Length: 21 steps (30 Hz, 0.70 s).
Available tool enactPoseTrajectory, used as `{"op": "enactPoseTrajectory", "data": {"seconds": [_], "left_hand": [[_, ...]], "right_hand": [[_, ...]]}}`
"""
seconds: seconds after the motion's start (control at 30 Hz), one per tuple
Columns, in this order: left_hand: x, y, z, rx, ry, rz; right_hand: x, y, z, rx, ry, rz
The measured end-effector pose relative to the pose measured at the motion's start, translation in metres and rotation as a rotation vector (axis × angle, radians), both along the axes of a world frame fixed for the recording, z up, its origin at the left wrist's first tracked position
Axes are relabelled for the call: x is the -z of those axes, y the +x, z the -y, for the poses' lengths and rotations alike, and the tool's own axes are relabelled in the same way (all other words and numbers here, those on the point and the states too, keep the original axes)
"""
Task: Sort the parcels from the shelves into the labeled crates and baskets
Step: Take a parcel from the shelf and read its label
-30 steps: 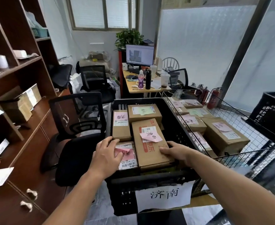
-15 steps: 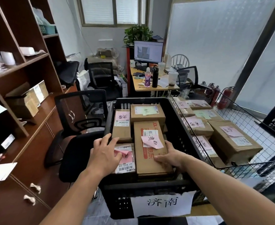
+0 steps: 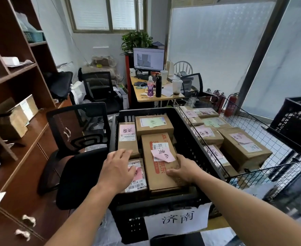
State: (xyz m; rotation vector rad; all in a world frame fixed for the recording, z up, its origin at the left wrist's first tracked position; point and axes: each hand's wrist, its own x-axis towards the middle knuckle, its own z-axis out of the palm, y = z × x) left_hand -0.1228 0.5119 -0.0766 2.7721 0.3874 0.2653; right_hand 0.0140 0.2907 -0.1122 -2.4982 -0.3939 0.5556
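Here at six o'clock, the labelled black crate (image 3: 156, 205) is sitting before me. My left hand (image 3: 118, 167) is lying flat, fingers relaxed, on the small parcel (image 3: 139, 181) inside. My right hand (image 3: 185, 169) is gripping the right edge of the long parcel (image 3: 157, 180) beside it. At two o'clock, a wire basket (image 3: 263, 176) is holding more parcels (image 3: 243, 148).

Two arms in shot. Left hand (image 3: 116, 172) bare, right hand (image 3: 183, 170) bare. Forearms bare right up to frame edge.

Crate (image 3: 190, 139) ctr; long parcel (image 3: 156, 181) in it, 3 o'clock half. Wire basket (image 3: 270, 169) adj. at 3 o'clock, 2nd crate (image 3: 297, 121) past it. Chair (image 3: 78, 128) at 9, shelves (image 3: 22, 73) beyond. Desk (image 3: 142, 98) at 12, behind.
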Motion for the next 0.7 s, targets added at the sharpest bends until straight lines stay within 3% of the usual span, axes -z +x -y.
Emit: {"op": "enactPoseTrajectory", "data": {"seconds": [0.3, 0.47, 0.7], "left_hand": [[-0.009, 0.014, 0.005, 0.165, -0.095, 0.110], [-0.015, 0.029, 0.033, 0.305, -0.059, 0.082], [-0.025, 0.037, 0.118, 0.497, 0.011, 0.139]], "right_hand": [[-0.040, -0.038, 0.015, -0.162, -0.351, 0.589], [-0.047, -0.068, 0.045, -0.116, -0.492, 0.689], [-0.060, -0.117, 0.135, 0.171, -0.542, 0.671]]}}
